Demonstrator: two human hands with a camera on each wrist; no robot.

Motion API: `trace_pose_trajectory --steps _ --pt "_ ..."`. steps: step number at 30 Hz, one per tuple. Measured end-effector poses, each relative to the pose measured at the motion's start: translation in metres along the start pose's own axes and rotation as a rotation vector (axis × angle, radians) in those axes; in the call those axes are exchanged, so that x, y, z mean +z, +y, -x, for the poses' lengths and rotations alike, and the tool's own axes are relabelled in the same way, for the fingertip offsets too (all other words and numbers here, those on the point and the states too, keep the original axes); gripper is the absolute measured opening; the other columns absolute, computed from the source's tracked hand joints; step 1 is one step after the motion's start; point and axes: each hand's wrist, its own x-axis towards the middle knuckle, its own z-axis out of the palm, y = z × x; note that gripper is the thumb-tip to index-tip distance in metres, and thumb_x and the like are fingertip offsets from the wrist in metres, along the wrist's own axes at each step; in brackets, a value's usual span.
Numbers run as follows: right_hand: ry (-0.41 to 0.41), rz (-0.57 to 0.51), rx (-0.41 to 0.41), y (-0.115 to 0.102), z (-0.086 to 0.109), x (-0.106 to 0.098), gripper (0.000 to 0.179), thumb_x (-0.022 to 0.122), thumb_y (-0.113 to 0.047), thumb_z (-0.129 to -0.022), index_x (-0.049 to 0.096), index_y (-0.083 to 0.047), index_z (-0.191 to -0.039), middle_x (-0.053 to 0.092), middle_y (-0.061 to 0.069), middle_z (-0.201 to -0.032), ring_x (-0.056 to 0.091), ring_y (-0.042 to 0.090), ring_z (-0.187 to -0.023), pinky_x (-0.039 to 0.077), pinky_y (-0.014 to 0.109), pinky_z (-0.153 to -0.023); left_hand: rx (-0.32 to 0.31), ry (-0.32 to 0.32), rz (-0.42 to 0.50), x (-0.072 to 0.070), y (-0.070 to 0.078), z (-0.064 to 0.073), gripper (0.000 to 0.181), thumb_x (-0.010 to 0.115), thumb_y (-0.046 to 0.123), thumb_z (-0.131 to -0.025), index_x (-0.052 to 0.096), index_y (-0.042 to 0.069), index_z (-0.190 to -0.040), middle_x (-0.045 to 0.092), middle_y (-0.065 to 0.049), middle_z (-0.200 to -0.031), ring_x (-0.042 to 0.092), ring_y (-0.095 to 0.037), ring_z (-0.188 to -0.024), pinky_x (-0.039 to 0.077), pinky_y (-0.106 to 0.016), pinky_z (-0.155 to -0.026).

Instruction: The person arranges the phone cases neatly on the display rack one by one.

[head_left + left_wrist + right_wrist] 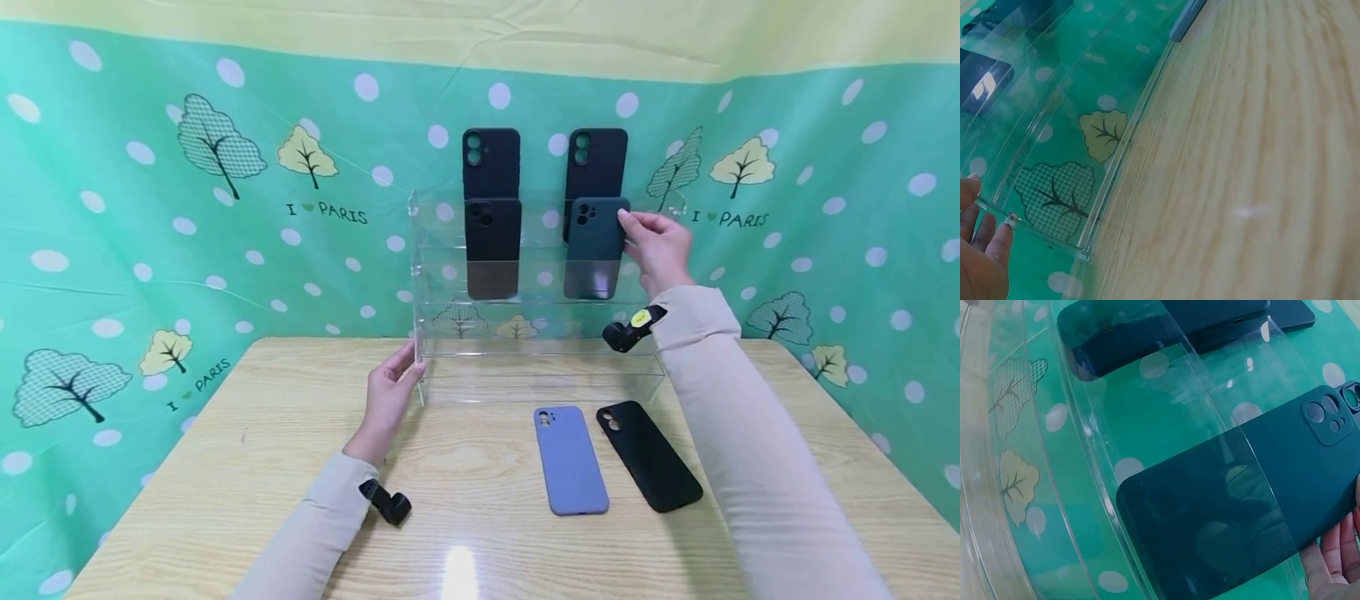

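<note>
My right hand (660, 250) pinches the upper right edge of a dark green phone case (596, 229). That case stands upright in a lower tier of a clear acrylic display rack (417, 283), its bottom part behind the tier's front lip. In the right wrist view, fingers (1332, 556) are at the edge of the green case (1279, 481), below its camera cutouts. Down at the rack's left side panel, my left hand (386, 396) grips the edge, thumb in front and fingers behind. A black phone case (492, 229) stands left of the green one in the same tier.
Two dark phone cases (491, 162) (597, 162) stand in the tier behind. On the wooden table (247, 467), a lavender-blue phone case (572, 462) and a black phone case (651, 457) lie before the rack. A patterned green cloth (322, 275) hangs behind.
</note>
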Motion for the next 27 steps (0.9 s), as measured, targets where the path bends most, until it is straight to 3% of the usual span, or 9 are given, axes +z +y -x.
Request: trace_pose_trajectory --steps 9,17,22,27 --pt "0.004 0.109 0.009 -0.003 0.0 -0.001 0.024 0.077 -0.025 -0.078 0.071 -0.01 -0.095 0.061 -0.001 -0.097 0.063 0.01 -0.082 0.051 0.028 -0.091 0.008 -0.013 0.002 -0.002 0.0 0.0 0.045 0.059 -0.003 -0.09 0.049 0.0 -0.133 0.051 -0.018 -0.135 0.048 -0.027 -0.125 0.047 -0.015 -0.092" --pt "0.007 0.093 0.037 -0.004 0.001 -0.001 0.022 0.078 -0.026 -0.076 0.072 -0.012 -0.091 0.061 -0.002 -0.096 0.062 0.011 -0.082 0.049 0.029 -0.095 -0.002 -0.009 0.001 -0.002 -0.001 0.0 0.045 0.058 -0.002 -0.09 0.049 0.001 -0.134 0.051 -0.017 -0.136 0.048 -0.025 -0.126 0.047 -0.015 -0.091" --pt "-0.003 0.077 -0.04 -0.007 0.005 -0.006 0.019 0.078 -0.026 -0.076 0.069 -0.014 -0.087 0.06 -0.002 -0.092 0.057 0.01 -0.084 0.046 0.03 -0.096 -0.004 -0.009 0.0 -0.002 -0.001 0.0 0.045 0.058 -0.003 -0.09 0.049 0.001 -0.134 0.05 -0.017 -0.136 0.047 -0.025 -0.126 0.047 -0.015 -0.092" --pt "-0.071 0.115 -0.114 -0.014 0.018 -0.02 0.029 0.078 -0.028 -0.076 0.067 -0.011 -0.097 0.061 -0.003 -0.095 0.056 0.009 -0.089 0.047 0.025 -0.094 -0.007 -0.019 0.005 -0.002 0.003 0.002 0.045 0.059 -0.001 -0.09 0.049 0.001 -0.134 0.05 -0.017 -0.137 0.047 -0.025 -0.127 0.046 -0.014 -0.091"
